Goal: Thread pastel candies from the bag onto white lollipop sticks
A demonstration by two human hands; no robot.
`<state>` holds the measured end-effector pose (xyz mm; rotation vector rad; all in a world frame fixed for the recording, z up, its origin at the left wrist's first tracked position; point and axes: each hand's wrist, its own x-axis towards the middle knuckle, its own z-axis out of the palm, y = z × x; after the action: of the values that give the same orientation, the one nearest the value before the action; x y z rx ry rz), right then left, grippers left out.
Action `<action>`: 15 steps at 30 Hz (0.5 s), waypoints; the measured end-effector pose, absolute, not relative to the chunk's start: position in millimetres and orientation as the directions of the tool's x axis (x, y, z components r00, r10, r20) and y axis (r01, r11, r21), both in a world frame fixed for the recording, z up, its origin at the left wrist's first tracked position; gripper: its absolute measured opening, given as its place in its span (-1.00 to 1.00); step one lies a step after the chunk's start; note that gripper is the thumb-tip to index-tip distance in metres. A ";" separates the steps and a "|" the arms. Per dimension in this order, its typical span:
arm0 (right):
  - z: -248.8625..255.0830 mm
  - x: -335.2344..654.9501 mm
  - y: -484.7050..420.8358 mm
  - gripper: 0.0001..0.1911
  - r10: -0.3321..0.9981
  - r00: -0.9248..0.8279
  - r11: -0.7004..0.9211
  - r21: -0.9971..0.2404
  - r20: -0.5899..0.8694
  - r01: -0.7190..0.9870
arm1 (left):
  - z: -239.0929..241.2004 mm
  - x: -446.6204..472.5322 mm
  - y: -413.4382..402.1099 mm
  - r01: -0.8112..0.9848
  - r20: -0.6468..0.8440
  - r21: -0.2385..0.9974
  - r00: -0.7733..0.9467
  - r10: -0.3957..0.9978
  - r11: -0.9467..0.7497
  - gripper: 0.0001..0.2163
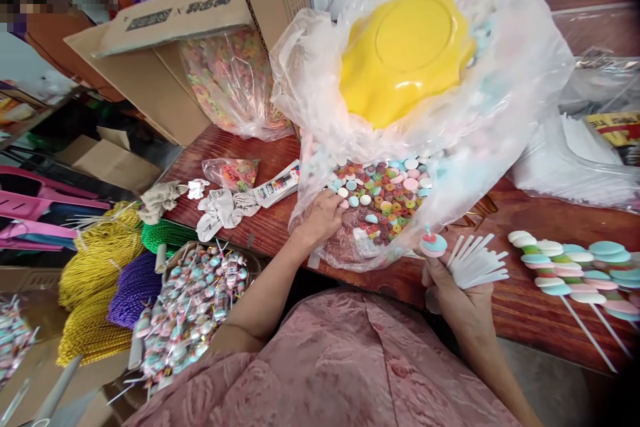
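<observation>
My left hand (324, 219) reaches over the near edge of an open clear plastic bag (350, 250). Its fingers are curled together at a pale candy disc (344, 203); whatever is between them is hidden. Around it in the bag lie pastel discs (410, 183) and small coloured ring candies (387, 197). In my right hand (465, 303) is a fanned bundle of white sticks (480, 263). Between that hand's thumb and fingers a candy stack (433, 244), blue over pink with a red piece on top, is held upright; its stick is mostly hidden.
A yellow wavy-rimmed dish (405, 53) lies upside down on the bag. Finished candy skewers (570, 267) lie at right, near bagged white sticks (565, 167). A cardboard box (200, 20) holds more ring candies. Left below are wrapped candies (200, 313) and twisted ties (100, 260).
</observation>
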<state>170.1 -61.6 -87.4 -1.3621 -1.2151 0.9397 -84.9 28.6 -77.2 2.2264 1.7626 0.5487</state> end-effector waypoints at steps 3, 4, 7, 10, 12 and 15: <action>-88.2 170.1 -63.6 -0.59 0.985 0.170 0.001 -0.989 0.026 0.148 | -76.2 -88.7 33.9 0.837 0.182 0.501 0.146 0.972 -0.220 -0.87; -88.1 170.3 -63.6 -0.59 0.986 0.166 -0.005 -0.991 0.018 0.136 | -74.9 -89.4 37.0 0.829 0.214 0.510 0.136 0.967 -0.229 -0.87; -85.8 170.3 -61.8 -0.61 0.984 0.179 0.009 -0.997 0.022 0.074 | -70.2 -88.1 48.9 0.865 0.244 0.411 0.201 0.949 -0.289 -0.84; -81.4 168.7 -60.0 -0.64 0.977 0.207 0.037 -0.996 0.053 0.081 | -67.4 -85.1 58.8 0.905 0.152 0.258 0.307 0.940 -0.337 -0.82; -80.1 167.5 -60.2 -0.63 0.978 0.197 0.053 -0.992 0.075 0.116 | -67.2 -85.5 62.0 0.916 0.130 0.216 0.317 0.940 -0.339 -0.80; -84.6 165.8 -61.1 -0.59 0.983 0.156 0.077 -0.988 0.097 0.131 | -68.4 -88.5 63.8 0.898 0.135 0.216 0.361 0.923 -0.383 -0.81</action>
<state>165.8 -61.1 -84.6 -1.3069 -1.2168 0.9631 -88.5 63.8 -68.4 2.5032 1.6821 0.3570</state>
